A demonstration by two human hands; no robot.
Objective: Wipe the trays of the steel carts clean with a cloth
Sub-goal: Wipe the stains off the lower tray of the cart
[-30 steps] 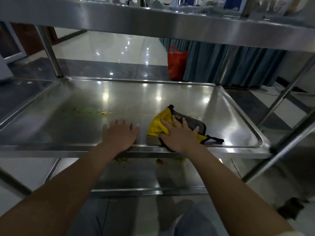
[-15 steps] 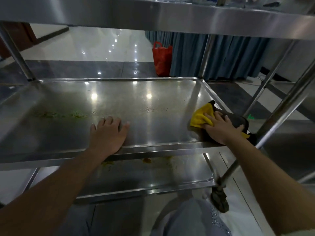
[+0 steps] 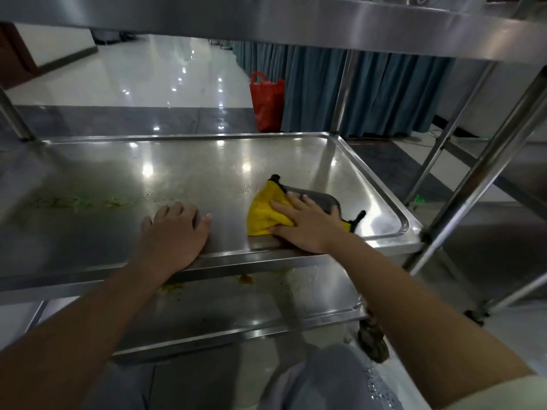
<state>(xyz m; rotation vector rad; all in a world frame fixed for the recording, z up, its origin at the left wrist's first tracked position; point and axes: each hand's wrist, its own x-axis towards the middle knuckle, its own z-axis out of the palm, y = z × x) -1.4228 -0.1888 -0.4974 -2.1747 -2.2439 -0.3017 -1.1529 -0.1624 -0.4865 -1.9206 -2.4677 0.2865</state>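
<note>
The steel cart's middle tray (image 3: 207, 161) fills the view. My right hand (image 3: 307, 224) presses flat on a yellow and grey cloth (image 3: 266, 211) near the tray's front right part. My left hand (image 3: 174, 232) rests palm down on the tray's front edge, fingers spread, holding nothing. A greenish smear (image 3: 80, 202) lies on the tray's left side. The lower tray (image 3: 236, 315) below shows orange and yellow food stains (image 3: 245, 279) near its front.
The top shelf (image 3: 296, 28) hangs low overhead. Steel posts (image 3: 485, 176) rise at the right, with a second cart's frame beyond. A caster wheel (image 3: 373, 341) sits at the near right corner. A red bag (image 3: 268, 102) and blue curtain (image 3: 370, 93) stand behind.
My right hand slid the cloth out toward the tray's right edge, then back left toward the middle. My left hand stayed on the front edge.
</note>
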